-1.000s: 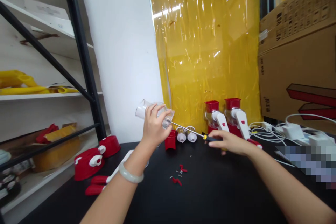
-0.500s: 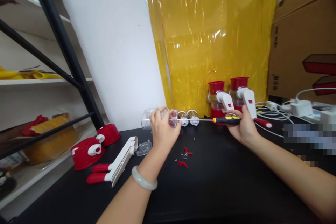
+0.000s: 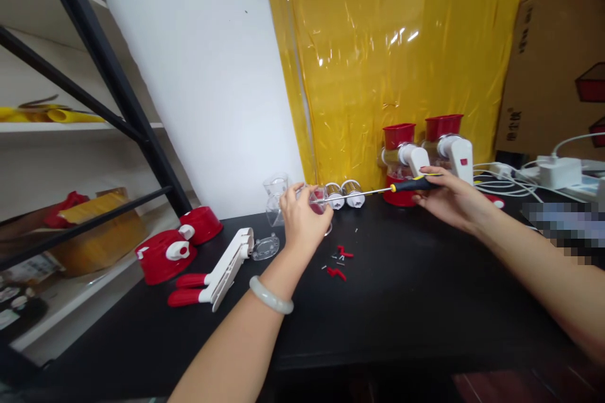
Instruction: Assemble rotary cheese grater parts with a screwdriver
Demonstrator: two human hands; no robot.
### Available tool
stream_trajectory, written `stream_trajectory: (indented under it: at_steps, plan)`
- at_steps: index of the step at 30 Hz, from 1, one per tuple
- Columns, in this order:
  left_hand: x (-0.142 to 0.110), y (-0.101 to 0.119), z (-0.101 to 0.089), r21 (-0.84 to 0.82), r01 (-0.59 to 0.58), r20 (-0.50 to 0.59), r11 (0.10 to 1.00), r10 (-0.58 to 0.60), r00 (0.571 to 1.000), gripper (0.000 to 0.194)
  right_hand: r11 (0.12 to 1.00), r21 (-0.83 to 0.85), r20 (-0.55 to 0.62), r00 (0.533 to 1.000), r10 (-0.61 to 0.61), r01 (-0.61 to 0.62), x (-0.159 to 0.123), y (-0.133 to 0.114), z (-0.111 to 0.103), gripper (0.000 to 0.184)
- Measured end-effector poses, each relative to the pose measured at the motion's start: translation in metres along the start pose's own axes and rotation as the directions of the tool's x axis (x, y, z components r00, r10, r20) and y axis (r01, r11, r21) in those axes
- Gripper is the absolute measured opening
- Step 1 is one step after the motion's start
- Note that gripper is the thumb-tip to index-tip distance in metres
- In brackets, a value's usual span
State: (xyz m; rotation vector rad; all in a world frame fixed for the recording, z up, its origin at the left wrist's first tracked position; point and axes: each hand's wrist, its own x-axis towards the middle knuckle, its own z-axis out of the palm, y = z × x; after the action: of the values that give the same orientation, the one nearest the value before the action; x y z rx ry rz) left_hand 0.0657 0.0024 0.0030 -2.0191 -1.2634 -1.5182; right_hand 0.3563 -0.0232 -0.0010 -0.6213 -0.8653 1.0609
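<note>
My left hand (image 3: 306,219), a pale bracelet on its wrist, is closed around a clear plastic housing (image 3: 275,190) near the back of the black table. In my right hand (image 3: 449,200) is a screwdriver with a black-and-yellow handle (image 3: 414,184). Its long shaft (image 3: 359,194) points left, and the tip reaches the housing by my left fingers; whether it sits on a screw cannot be seen. Two drum grater inserts (image 3: 352,194) lie behind the shaft. Nearer me are small red plastic pieces (image 3: 337,273) and several loose screws (image 3: 340,263).
At left stand two red bases (image 3: 165,258), with white crank handles with red grips (image 3: 227,267) and a clear oval cover (image 3: 266,247). Two assembled rotary graters (image 3: 399,160) stand back right. White cables and chargers (image 3: 560,172) lie farther right. A black rack (image 3: 113,88) borders the left.
The clear housing has turned from lying sideways to a more raised tilt in my left hand. The screwdriver now slants, its handle raised and its tip lower. The head view has shifted slightly.
</note>
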Motion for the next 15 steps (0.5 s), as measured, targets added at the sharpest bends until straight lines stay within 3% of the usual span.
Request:
stream_trajectory:
  at_steps: [3, 5, 7, 9, 11, 15]
  plan:
    - [-0.0014, 0.0021, 0.0012, 0.017, 0.055, 0.026, 0.998, -0.055, 0.998, 0.037, 1.0, 0.006, 0.078, 0.997, 0.007, -0.007, -0.0033, -0.0055, -0.001, 0.019]
    - [-0.0018, 0.0039, 0.001, 0.035, 0.087, 0.04, 0.996, -0.088, 0.995, 0.039, 0.995, -0.099, 0.12, 0.993, 0.002, 0.01, -0.0026, -0.0058, -0.004, 0.019]
    - [-0.0021, 0.0054, 0.0008, 0.044, 0.1, 0.057, 0.994, -0.102, 0.993, 0.039, 0.969, -0.241, 0.106, 0.994, -0.032, 0.057, -0.0003, -0.0039, -0.0071, 0.036]
    - [-0.0026, 0.0064, 0.0011, 0.04, 0.1, 0.069, 0.994, -0.103, 0.992, 0.039, 0.943, -0.313, 0.058, 0.993, -0.098, 0.111, 0.0019, -0.0017, -0.0086, 0.035]
    - [-0.0033, 0.0069, 0.0019, 0.035, 0.104, 0.074, 0.994, -0.107, 0.992, 0.039, 0.964, -0.238, 0.032, 0.993, -0.113, 0.117, 0.0025, -0.001, -0.0082, 0.019]
    - [-0.0047, 0.0072, 0.004, 0.028, 0.093, 0.086, 0.995, -0.096, 0.992, 0.038, 1.0, -0.004, 0.054, 0.998, -0.029, 0.029, 0.0014, -0.0025, -0.006, 0.028]
